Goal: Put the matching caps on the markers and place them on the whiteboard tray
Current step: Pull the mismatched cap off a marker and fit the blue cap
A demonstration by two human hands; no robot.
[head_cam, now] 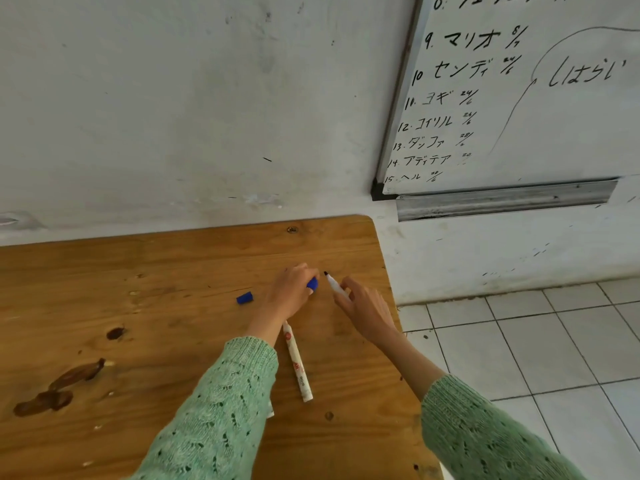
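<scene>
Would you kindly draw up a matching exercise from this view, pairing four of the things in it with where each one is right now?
Things:
1. blue cap in fingers
2. loose blue cap
3. uncapped marker
4. white marker

Places:
A. lying on the table, partly under the left forearm
B. held in the right hand
C. alone on the wood, left of both hands
D. pinched in the left hand

Pairs: 1-D, 2-C, 3-B, 4-A
</scene>
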